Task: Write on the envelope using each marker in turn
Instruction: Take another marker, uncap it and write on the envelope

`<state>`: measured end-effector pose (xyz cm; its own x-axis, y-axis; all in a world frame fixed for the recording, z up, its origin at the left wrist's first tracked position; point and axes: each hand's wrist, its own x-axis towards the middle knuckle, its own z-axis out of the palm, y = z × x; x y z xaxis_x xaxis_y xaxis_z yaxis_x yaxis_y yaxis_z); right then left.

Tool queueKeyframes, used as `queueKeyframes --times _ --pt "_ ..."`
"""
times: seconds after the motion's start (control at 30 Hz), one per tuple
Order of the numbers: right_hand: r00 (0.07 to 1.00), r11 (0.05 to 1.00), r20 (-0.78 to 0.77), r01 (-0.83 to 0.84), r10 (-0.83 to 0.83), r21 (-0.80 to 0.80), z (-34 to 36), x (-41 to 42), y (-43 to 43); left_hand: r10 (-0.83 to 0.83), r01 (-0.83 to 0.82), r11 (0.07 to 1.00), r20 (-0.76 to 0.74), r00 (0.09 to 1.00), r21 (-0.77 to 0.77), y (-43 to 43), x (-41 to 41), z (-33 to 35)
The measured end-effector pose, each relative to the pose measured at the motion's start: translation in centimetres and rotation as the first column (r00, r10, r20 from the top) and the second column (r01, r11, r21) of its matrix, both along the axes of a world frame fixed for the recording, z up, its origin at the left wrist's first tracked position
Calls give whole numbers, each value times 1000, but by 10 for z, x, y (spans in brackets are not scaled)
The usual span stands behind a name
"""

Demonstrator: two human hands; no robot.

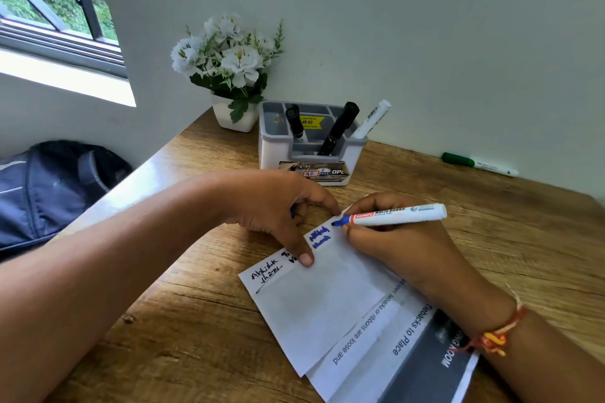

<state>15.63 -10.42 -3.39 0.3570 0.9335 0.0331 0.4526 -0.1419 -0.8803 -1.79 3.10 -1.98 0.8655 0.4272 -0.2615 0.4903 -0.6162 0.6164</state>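
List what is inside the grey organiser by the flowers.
A short black marker, a taller black marker and a white marker stand in the organiser, beside a yellow price sticker. Its walls hide their lower ends.

Left grip (pixel 278 209) curled, thumb (pixel 304 257) pressing down, right grip (pixel 393 245) pinching

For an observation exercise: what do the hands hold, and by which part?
Right hand grips the blue marker near its tip; left hand's thumb pins the envelope's edge.
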Motion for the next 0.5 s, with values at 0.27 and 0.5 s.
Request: queueKeyframes --times 0.27,0.5 --pt "998 1000 64 23 -23 -1 -2 -1 4 -6 6 1000 -8 1000 17 -1 0 1" --pt "995 999 91 40 -39 -16 -1 -4 3 -6 7 999 -19 1000 35 0 0 1"
